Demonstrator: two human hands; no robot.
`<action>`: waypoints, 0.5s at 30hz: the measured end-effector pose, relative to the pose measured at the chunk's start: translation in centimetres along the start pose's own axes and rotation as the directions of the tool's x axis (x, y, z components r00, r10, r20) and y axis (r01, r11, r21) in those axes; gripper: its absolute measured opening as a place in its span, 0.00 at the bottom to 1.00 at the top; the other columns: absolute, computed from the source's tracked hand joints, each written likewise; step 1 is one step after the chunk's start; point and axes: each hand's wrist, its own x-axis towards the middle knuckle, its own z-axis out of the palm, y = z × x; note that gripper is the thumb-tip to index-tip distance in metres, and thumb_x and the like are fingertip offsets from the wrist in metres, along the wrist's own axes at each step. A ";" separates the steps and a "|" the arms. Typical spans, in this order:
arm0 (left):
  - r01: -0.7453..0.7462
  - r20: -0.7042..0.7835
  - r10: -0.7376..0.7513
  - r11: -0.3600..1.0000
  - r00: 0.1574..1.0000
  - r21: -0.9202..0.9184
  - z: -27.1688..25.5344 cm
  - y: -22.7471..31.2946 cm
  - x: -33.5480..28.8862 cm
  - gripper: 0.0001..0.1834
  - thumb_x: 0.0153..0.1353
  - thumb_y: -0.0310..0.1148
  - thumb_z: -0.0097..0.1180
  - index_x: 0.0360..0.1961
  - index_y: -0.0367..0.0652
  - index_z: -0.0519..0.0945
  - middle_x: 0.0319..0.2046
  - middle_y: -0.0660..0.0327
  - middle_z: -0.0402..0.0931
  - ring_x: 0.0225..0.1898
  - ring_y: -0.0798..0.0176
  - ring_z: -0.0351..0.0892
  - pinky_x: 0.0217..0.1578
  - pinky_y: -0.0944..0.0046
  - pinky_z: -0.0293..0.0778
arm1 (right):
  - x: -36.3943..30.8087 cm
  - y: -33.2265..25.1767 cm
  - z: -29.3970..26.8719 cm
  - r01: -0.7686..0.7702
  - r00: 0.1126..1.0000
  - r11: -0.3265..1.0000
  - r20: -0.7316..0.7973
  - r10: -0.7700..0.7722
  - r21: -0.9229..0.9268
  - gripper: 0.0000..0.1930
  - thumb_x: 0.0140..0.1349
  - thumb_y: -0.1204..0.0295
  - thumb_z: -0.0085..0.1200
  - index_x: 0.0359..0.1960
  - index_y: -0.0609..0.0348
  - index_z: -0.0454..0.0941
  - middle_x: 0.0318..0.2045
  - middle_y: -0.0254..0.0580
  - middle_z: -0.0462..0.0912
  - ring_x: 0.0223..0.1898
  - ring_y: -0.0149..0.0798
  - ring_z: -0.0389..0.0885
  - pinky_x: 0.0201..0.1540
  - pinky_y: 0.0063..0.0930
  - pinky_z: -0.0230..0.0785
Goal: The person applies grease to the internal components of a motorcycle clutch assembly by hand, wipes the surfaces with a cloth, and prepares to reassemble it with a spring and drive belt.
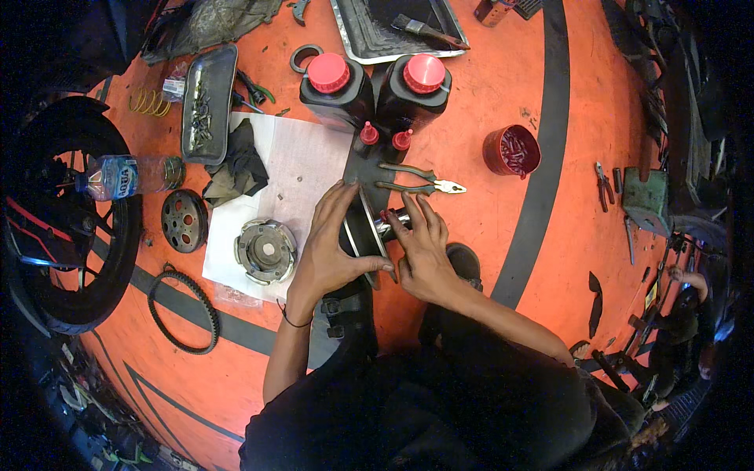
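Observation:
Between my hands a metal pulley (362,229) stands on edge, two thin plates seen nearly side-on, with a shiny round part towards the right. My left hand (327,243) is closed round its left side, thumb near the lower rim. On the other side my right hand (426,255) grips it, fingers bent over the shiny part; its fingertips partly hide it. Just beyond lie pliers (428,184) with dark handles, jaws apart. Left of my left hand, a round clutch (267,250) rests on a white sheet (302,169).
Two black jugs (338,98) with red caps stand ahead, near a tray (357,47) holding a brush. To the right is a red cup (510,149). A toothed belt (182,310), clutch drum (184,220), water bottle (129,177) and wheel (75,290) lie left. Another person's hand (688,279) shows far right.

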 end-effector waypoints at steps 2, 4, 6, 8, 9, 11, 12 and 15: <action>-0.002 0.002 0.002 1.000 1.000 0.002 0.0 0.0 0.1 0.66 0.26 0.49 0.81 0.68 0.37 0.61 0.68 0.46 0.59 0.71 0.44 0.54 0.69 0.49 0.56 | -0.2 -0.2 0.0 0.015 0.999 0.984 0.036 -0.009 -0.178 0.40 0.52 0.64 0.64 0.67 0.61 0.62 0.73 0.55 0.45 0.74 0.58 0.41 0.68 0.69 0.39; 0.010 0.002 -0.010 1.000 1.000 0.003 0.0 0.0 0.0 0.66 0.26 0.49 0.81 0.68 0.37 0.61 0.68 0.46 0.59 0.71 0.44 0.54 0.69 0.50 0.56 | -0.4 -0.2 -0.1 0.096 0.994 0.923 0.091 -0.067 -0.374 0.35 0.59 0.62 0.54 0.67 0.63 0.63 0.74 0.52 0.46 0.75 0.53 0.41 0.68 0.70 0.36; 0.019 0.012 -0.019 1.000 1.000 0.004 0.0 0.0 0.0 0.66 0.26 0.48 0.81 0.68 0.36 0.60 0.67 0.46 0.59 0.71 0.44 0.54 0.69 0.50 0.56 | -0.5 0.2 -0.5 0.208 0.978 0.837 0.121 -0.170 -0.506 0.31 0.62 0.63 0.49 0.66 0.65 0.65 0.74 0.51 0.47 0.76 0.51 0.42 0.69 0.70 0.34; 0.019 0.019 -0.019 1.000 1.000 -0.005 -0.1 0.4 0.2 0.66 0.26 0.48 0.81 0.68 0.36 0.60 0.67 0.46 0.59 0.71 0.44 0.54 0.69 0.50 0.56 | -0.5 -0.2 -1.7 0.270 0.963 0.760 0.182 -0.200 -0.591 0.28 0.62 0.64 0.44 0.63 0.65 0.70 0.74 0.50 0.50 0.76 0.48 0.43 0.70 0.69 0.33; 0.015 0.016 -0.015 1.000 1.000 0.001 -0.2 0.4 0.1 0.66 0.26 0.49 0.81 0.68 0.36 0.60 0.67 0.46 0.59 0.71 0.44 0.54 0.69 0.50 0.56 | -0.3 -0.5 -2.1 0.309 0.951 0.704 0.207 -0.229 -0.639 0.28 0.62 0.63 0.45 0.63 0.64 0.70 0.74 0.50 0.50 0.76 0.47 0.43 0.70 0.69 0.33; 0.015 0.010 -0.015 1.000 1.000 0.007 -0.3 0.3 -0.1 0.66 0.26 0.49 0.81 0.68 0.36 0.60 0.68 0.46 0.59 0.71 0.44 0.54 0.69 0.50 0.56 | -0.3 -0.6 -2.3 0.362 0.930 0.590 0.242 -0.275 -0.721 0.29 0.62 0.61 0.44 0.64 0.61 0.70 0.74 0.48 0.49 0.76 0.45 0.42 0.71 0.68 0.32; 0.019 0.013 -0.019 1.000 1.000 0.005 -0.2 0.2 0.0 0.66 0.26 0.49 0.81 0.68 0.36 0.60 0.68 0.46 0.59 0.71 0.44 0.54 0.69 0.50 0.56 | -0.1 -0.5 -2.6 0.394 0.916 0.556 0.268 -0.298 -0.732 0.29 0.62 0.61 0.45 0.64 0.60 0.70 0.74 0.48 0.49 0.76 0.45 0.42 0.71 0.68 0.32; 0.032 0.020 -0.032 0.999 0.999 0.010 -0.1 -0.2 0.1 0.67 0.25 0.50 0.81 0.68 0.36 0.60 0.68 0.45 0.59 0.71 0.43 0.54 0.69 0.50 0.56 | 0.9 -0.5 -4.2 0.501 0.862 0.482 0.365 -0.351 -0.719 0.30 0.62 0.59 0.45 0.65 0.58 0.69 0.74 0.48 0.50 0.76 0.45 0.44 0.71 0.69 0.34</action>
